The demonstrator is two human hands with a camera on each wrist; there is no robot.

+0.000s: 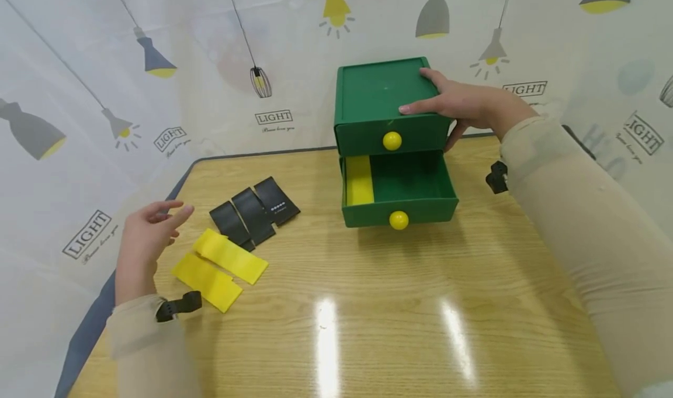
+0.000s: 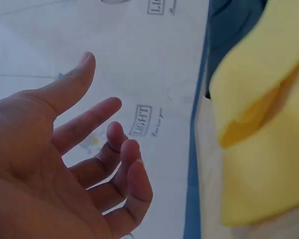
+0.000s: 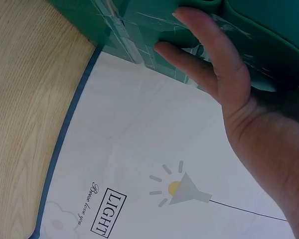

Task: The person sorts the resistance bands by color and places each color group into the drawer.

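My right hand [image 1: 462, 103] rests on the top right edge of a small green drawer box [image 1: 384, 91], fingers spread over its top and one digit down its side. The lower drawer [image 1: 399, 211] stands pulled out, its yellow knob [image 1: 399, 220] facing me. Inside, at its left end, lies a yellow strip [image 1: 360, 180]. Over the left side of the table my left hand [image 1: 144, 243] hovers with loosely bent fingers, holding nothing. Beside it are two flat yellow pieces [image 1: 231, 256] and several black pieces [image 1: 255, 211].
The box's upper drawer [image 1: 363, 139] is closed. A pale curtain with lamp prints [image 1: 294, 53] borders the wooden table [image 1: 336, 269] at the back and sides. Black wrist straps [image 1: 179, 305] sit on both sleeves.
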